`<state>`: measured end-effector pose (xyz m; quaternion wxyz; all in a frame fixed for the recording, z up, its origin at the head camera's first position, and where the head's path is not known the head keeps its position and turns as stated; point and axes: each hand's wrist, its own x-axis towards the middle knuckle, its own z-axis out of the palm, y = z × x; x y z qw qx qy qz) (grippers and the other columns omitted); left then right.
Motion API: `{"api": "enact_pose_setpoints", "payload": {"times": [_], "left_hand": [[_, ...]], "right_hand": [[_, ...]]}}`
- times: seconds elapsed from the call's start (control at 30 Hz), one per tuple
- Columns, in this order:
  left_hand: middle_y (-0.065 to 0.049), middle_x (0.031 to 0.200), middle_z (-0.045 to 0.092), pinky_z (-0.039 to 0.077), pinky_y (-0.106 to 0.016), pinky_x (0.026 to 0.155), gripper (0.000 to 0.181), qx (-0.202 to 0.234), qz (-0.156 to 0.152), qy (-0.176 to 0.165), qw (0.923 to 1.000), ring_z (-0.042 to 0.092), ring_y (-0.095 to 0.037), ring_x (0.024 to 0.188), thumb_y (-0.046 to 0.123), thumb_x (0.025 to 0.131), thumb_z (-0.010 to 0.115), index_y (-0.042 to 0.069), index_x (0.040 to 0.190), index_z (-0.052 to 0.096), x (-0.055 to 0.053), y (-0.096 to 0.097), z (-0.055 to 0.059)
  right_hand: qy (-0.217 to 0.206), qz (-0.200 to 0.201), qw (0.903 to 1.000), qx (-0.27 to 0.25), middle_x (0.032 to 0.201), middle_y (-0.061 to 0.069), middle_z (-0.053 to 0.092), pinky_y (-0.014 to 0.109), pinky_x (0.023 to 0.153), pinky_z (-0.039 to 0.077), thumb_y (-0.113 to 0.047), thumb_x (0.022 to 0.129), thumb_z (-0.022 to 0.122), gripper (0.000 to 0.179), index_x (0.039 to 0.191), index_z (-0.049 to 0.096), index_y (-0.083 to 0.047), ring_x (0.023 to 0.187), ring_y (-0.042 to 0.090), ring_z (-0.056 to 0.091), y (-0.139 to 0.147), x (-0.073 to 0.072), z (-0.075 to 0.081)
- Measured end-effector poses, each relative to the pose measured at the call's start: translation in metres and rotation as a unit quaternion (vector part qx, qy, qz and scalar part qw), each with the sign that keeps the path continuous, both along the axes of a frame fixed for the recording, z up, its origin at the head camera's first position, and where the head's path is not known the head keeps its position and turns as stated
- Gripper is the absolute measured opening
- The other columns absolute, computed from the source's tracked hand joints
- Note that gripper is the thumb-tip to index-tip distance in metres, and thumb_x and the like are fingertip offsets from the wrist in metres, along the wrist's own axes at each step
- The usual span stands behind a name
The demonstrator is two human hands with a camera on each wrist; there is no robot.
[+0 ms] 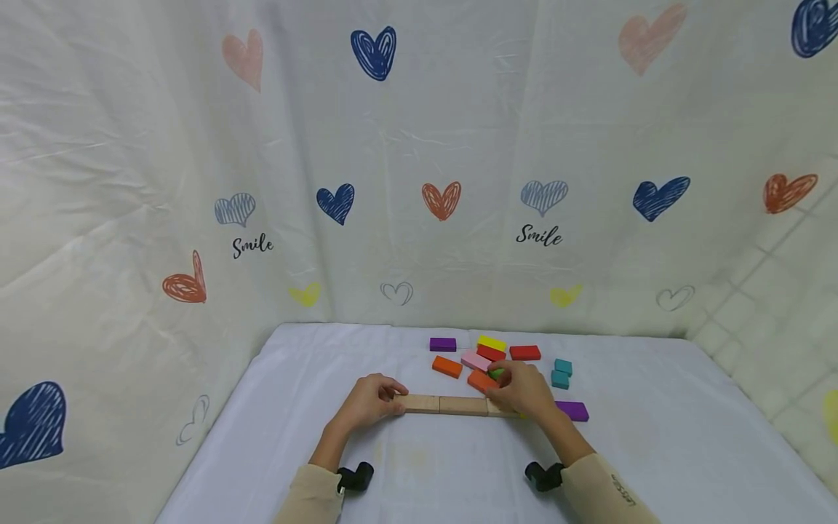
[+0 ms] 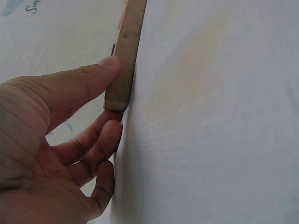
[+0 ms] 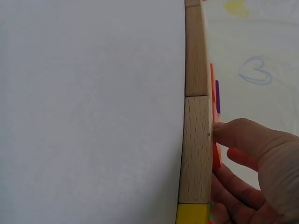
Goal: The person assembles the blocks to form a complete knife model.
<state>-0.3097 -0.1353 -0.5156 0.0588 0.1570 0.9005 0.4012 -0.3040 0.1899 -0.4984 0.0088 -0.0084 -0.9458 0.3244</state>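
Three wooden blocks (image 1: 463, 406) lie end to end in a straight row on the white cloth. My left hand (image 1: 369, 397) pinches the row's left end block (image 2: 124, 70) between thumb and fingers, its other fingers bent beside the end. Over the right part of the row is my right hand (image 1: 524, 389), its thumb tip at the far edge of the right wooden block (image 3: 196, 149). A green block (image 1: 495, 374) shows partly under its fingers, near an orange block (image 1: 481, 380). At the row's right end sits a yellow block (image 3: 192, 213), mostly covered by the hand in the head view.
Behind the row lie a second orange block (image 1: 447, 366), a pink block (image 1: 475, 360), red blocks (image 1: 526, 353), another yellow block (image 1: 492, 343) and a purple block (image 1: 443, 344). Teal blocks (image 1: 560, 379) and another purple block (image 1: 573, 411) are at the right. A heart-printed curtain (image 1: 484, 262) hangs behind.
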Motion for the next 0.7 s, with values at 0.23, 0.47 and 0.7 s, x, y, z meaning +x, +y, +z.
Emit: {"api": "enact_pose_setpoints", "payload": {"times": [0.23,0.47,0.7], "left_hand": [[0.000,0.094,0.065,0.045,-0.031,0.074,0.021,0.001,0.002,-0.004,1.0000,0.054,-0.017,0.086,0.018,0.082,0.087,0.022,0.101,0.080,-0.001,0.000,-0.001],[0.000,0.094,0.065,0.046,-0.031,0.074,0.020,0.004,0.000,-0.006,1.0000,0.054,-0.018,0.086,0.019,0.082,0.087,0.022,0.101,0.080,-0.001,0.000,0.000],[0.000,0.093,0.065,0.045,-0.031,0.074,0.021,0.001,0.000,-0.003,1.0000,0.054,-0.018,0.085,0.019,0.082,0.087,0.022,0.101,0.080,-0.001,0.000,0.000]], "right_hand": [[0.022,0.016,0.9996,-0.005,0.089,0.003,0.067,0.028,0.063,0.055,-0.025,0.076,0.090,0.049,0.121,0.072,-0.015,0.083,0.019,0.060,0.003,-0.001,0.000],[0.038,0.037,0.9984,-0.017,0.097,0.002,0.068,0.029,0.067,0.058,-0.021,0.078,0.088,0.049,0.124,0.073,-0.017,0.087,0.019,0.062,0.014,0.000,0.005],[0.055,0.089,0.9944,-0.009,0.094,-0.001,0.068,0.023,0.063,0.053,-0.018,0.080,0.087,0.042,0.120,0.076,-0.018,0.080,0.015,0.058,0.027,0.010,0.013]]}}
